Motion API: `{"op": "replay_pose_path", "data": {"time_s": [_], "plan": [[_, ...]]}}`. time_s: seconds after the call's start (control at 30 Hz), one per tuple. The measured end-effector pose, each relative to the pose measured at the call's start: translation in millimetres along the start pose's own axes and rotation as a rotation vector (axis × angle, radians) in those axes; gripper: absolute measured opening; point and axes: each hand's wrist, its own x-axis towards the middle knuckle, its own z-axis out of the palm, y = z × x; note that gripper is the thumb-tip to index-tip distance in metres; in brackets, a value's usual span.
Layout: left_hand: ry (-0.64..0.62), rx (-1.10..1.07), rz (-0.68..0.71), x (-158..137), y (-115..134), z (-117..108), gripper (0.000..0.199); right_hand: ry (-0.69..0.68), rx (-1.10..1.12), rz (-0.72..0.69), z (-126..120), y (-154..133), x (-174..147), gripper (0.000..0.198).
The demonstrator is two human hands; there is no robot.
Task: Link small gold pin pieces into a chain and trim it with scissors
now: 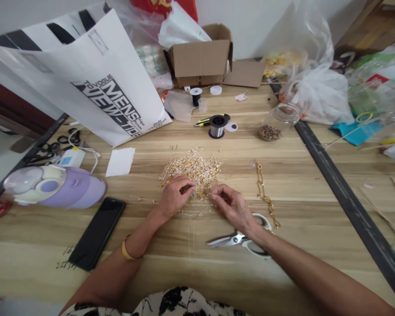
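Note:
A pile of small gold and silver jewelry pieces (192, 164) lies in the middle of the wooden table. At its near left edge is my left hand (177, 195), its fingers pinched together. My right hand (228, 204) is at the near right edge of the pile, thumb and fingertips pressed together. What either pinch holds is too small to make out. Between the hands, a thin silver chain (195, 214) rests on the table. Scissors (238, 239) lie partly under my right wrist, blades pointing left. A gold chain (260, 184) stretches out to the right of my right hand.
A black phone (97, 232) and a purple bottle (75, 186) lie on the left. Behind the pile are a wire spool (217, 127) and a white paper bag (118, 87). A glass jar of beads (278, 120) leans at the right, near plastic bags (319, 94). An open cardboard box (200, 59) stands behind.

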Motion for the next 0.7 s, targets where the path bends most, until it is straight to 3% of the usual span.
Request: {"op": "replay_pose_path", "data": {"time_s": [0.27, 0.43, 0.7], "plan": [[-0.030, -0.159, -0.048, 1.2, 13.6, -10.1, 0.006, -0.012, -0.073, -0.035, 1.4, -1.2, -1.4, 0.011], [-0.201, -0.155, 0.082, -4.3, 29.1, -7.9, 0.012, -0.057, -0.170, -0.073, 1.9, -3.5, -3.8, 0.008], [-0.191, -0.096, 0.173, -9.6, 28.3, 0.4, 0.017, -0.091, -0.192, -0.105, 3.3, 0.0, -5.4, 0.006]]}}
